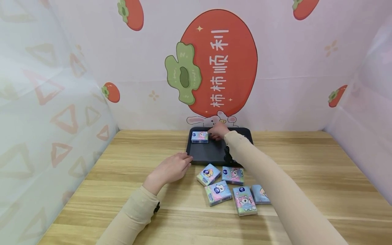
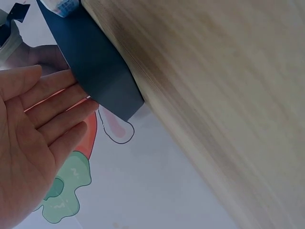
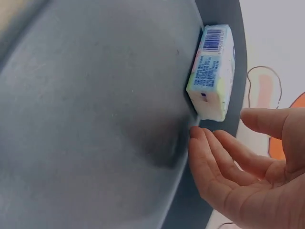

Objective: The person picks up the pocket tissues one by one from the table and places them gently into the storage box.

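A black tray (image 1: 203,153) stands at the back of the table, with one blue pocket tissue pack (image 1: 199,137) in its far left corner. Beside that pack is my right hand (image 1: 218,131); the right wrist view shows its fingers (image 3: 214,162) loosely bent and thumb apart, holding nothing, just short of the tissue pack (image 3: 212,71). My left hand (image 1: 169,168) touches the tray's left edge; its fingers (image 2: 59,107) look straight in the left wrist view. Several more tissue packs (image 1: 218,192) lie loose on the table in front of the tray.
The wooden table (image 1: 147,146) reaches back to a printed cloth wall (image 1: 147,61) right behind the tray. A tissue pack (image 1: 260,194) at the right is partly covered by the right forearm. Cloth walls also close off both sides.
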